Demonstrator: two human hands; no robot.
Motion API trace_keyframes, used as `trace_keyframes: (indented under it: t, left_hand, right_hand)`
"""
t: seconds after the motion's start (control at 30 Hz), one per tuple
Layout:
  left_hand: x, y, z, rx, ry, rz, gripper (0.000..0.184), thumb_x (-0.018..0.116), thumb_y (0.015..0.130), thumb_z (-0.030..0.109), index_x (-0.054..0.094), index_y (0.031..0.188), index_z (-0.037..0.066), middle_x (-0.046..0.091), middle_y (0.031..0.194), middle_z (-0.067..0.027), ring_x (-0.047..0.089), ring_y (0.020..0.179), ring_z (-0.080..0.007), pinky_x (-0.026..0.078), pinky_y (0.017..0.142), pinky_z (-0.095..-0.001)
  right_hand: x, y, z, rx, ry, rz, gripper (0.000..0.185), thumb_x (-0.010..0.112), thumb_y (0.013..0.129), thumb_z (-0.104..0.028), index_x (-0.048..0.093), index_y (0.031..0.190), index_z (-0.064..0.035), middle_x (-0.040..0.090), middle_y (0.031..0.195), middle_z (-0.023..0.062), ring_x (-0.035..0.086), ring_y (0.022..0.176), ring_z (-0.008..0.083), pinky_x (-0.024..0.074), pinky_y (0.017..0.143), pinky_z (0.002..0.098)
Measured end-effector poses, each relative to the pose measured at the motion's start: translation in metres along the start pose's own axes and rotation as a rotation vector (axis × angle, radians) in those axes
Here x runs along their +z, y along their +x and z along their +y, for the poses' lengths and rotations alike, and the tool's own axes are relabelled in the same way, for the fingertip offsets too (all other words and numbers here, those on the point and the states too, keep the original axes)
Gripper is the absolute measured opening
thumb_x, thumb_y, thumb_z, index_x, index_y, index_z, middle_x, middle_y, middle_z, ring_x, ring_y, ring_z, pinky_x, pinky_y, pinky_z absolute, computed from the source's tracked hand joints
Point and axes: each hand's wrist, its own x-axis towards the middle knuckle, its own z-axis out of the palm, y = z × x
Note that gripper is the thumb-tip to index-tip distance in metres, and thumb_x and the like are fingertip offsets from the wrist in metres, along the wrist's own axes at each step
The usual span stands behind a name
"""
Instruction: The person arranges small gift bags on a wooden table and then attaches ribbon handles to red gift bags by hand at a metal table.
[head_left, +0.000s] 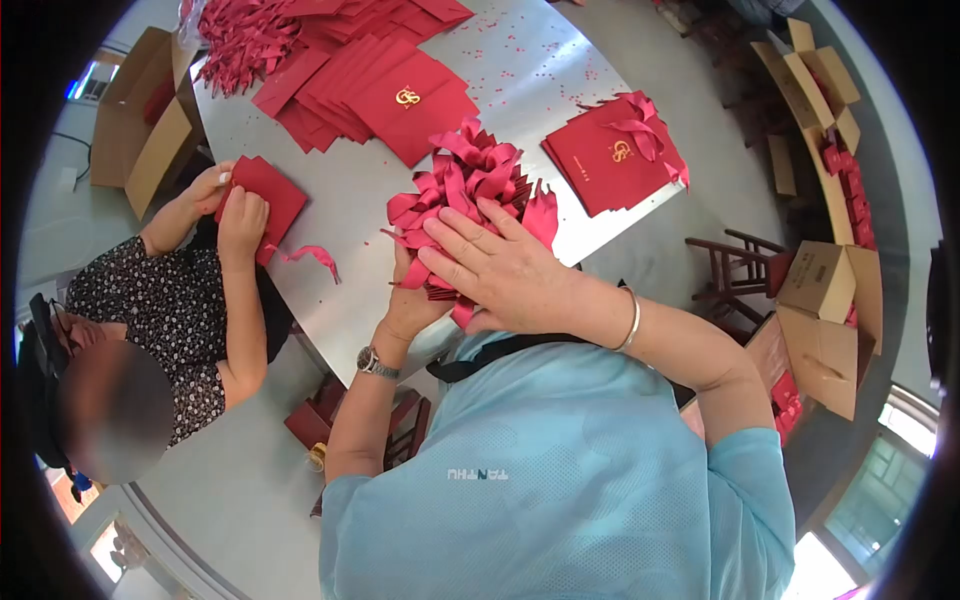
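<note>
A thick bundle of flat red paper bags with pink-red ribbons (455, 185) is in front of me at the table's near edge. My left hand (412, 308), with a watch on its wrist, holds the bundle's near left side; most of its fingers are hidden beneath ribbons. Across the top lies my right hand (505, 265), fingers stretched out and pressing the ribbons flat. To the right, a neat stack of red bags (595, 165) with a gold emblem rests by the table edge, loose ribbon on top.
Fanned red bags (370, 85) and a heap of ribbons (245, 40) cover the far left of the metal table (530, 90). At left, a co-worker's hands (240, 215) hold a red bag (275, 200). Cardboard boxes (825, 330) and a wooden stool (740, 270) stand at right.
</note>
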Motion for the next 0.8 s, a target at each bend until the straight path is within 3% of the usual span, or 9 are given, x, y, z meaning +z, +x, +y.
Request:
trace_keyframes:
  t: [0.1, 0.17, 0.27, 0.33, 0.37, 0.5, 0.57, 0.6, 0.8]
  left_hand:
    - [-0.014, 0.010, 0.008, -0.097, -0.162, 0.046, 0.061, 0.077, 0.074, 0.020, 0.053, 0.129, 0.009, 0.047, 0.137, -0.0134, 0.042, 0.130, -0.0332, 0.028, 0.112, -0.0444]
    - [-0.004, 0.019, 0.014, -0.043, -0.007, 0.057, 0.042, 0.076, 0.073, 0.020, 0.067, 0.113, 0.010, 0.062, 0.123, -0.0094, 0.045, 0.127, -0.0338, 0.022, 0.116, -0.0455]
    - [0.015, 0.011, -0.007, -0.237, -0.140, 0.069, 0.039, 0.074, 0.076, 0.022, 0.066, 0.113, 0.011, 0.059, 0.125, -0.0118, 0.042, 0.127, -0.0351, 0.022, 0.116, -0.0459]
    - [0.022, 0.011, -0.011, -0.198, -0.097, 0.104, 0.041, 0.075, 0.076, 0.022, 0.065, 0.114, 0.011, 0.058, 0.126, -0.0125, 0.041, 0.128, -0.0349, 0.023, 0.115, -0.0464]
    - [0.027, 0.009, -0.015, -0.178, -0.054, 0.142, 0.043, 0.075, 0.076, 0.023, 0.064, 0.116, 0.011, 0.057, 0.127, -0.0132, 0.040, 0.129, -0.0347, 0.024, 0.115, -0.0469]
    - [0.013, 0.020, 0.004, -0.310, -0.370, 0.268, 0.072, 0.083, 0.069, 0.019, 0.046, 0.128, 0.001, 0.055, 0.128, -0.0112, 0.053, 0.119, -0.0259, 0.043, 0.101, -0.0358]
    - [0.021, 0.024, -0.004, -0.291, -0.476, 0.414, 0.067, 0.081, 0.073, 0.014, 0.046, 0.129, 0.003, 0.056, 0.126, -0.0101, 0.054, 0.118, -0.0254, 0.044, 0.100, -0.0361]
    - [0.023, 0.030, 0.003, -0.316, -0.928, 0.491, 0.059, 0.076, 0.077, 0.008, 0.048, 0.128, 0.005, 0.057, 0.124, -0.0087, 0.055, 0.116, -0.0255, 0.045, 0.100, -0.0381]
    - [0.015, 0.025, -0.002, -0.570, -1.756, 0.430, 0.063, 0.075, 0.079, 0.013, 0.047, 0.135, 0.007, 0.056, 0.132, -0.0103, 0.054, 0.120, -0.0298, 0.046, 0.103, -0.0441]
  right_hand:
    - [-0.017, 0.010, 0.009, -0.096, 0.433, 0.121, 0.092, 0.075, 0.072, -0.048, 0.038, 0.143, -0.0027, 0.042, 0.144, 0.0190, 0.037, 0.138, 0.0310, 0.0255, 0.113, 0.0510]
    - [-0.037, -0.002, 0.041, 0.083, 1.092, 0.319, 0.076, 0.068, 0.084, -0.044, 0.042, 0.140, -0.0011, 0.048, 0.140, 0.0165, 0.041, 0.135, 0.0255, 0.0293, 0.112, 0.0411]
    - [-0.004, 0.002, 0.097, 0.579, 1.108, 0.754, 0.062, 0.041, 0.101, -0.046, 0.037, 0.143, -0.0001, 0.043, 0.145, 0.0132, 0.038, 0.135, 0.0224, 0.0282, 0.112, 0.0359]
    - [0.059, 0.004, 0.116, 0.753, 1.196, 0.446, 0.074, 0.038, 0.099, -0.057, 0.036, 0.144, 0.0014, 0.037, 0.150, 0.0166, 0.038, 0.136, 0.0225, 0.0304, 0.113, 0.0349]
    - [0.068, 0.015, 0.094, 0.609, 1.993, 0.410, 0.079, 0.033, 0.096, -0.065, 0.039, 0.143, -0.0020, 0.044, 0.144, 0.0148, 0.043, 0.132, 0.0221, 0.0335, 0.111, 0.0346]
    - [0.048, 0.015, 0.077, 0.688, 2.016, 0.424, 0.086, 0.033, 0.090, -0.073, 0.043, 0.141, -0.0038, 0.050, 0.139, 0.0128, 0.047, 0.129, 0.0221, 0.0370, 0.109, 0.0360]
    - [0.030, 0.014, 0.073, 0.639, 2.038, 0.422, 0.093, 0.036, 0.089, -0.073, 0.026, 0.149, -0.0022, 0.036, 0.150, 0.0147, 0.038, 0.136, 0.0238, 0.0309, 0.113, 0.0373]
    - [0.023, 0.014, 0.069, 0.726, 1.998, 0.496, 0.101, 0.036, 0.087, -0.076, 0.015, 0.151, -0.0004, 0.027, 0.154, 0.0179, 0.032, 0.140, 0.0249, 0.0256, 0.115, 0.0390]
    - [-0.018, -0.015, 0.051, 0.514, 1.667, 0.358, 0.100, 0.039, 0.090, -0.072, 0.011, 0.152, 0.0005, 0.027, 0.153, 0.0221, 0.030, 0.140, 0.0293, 0.0229, 0.115, 0.0413]
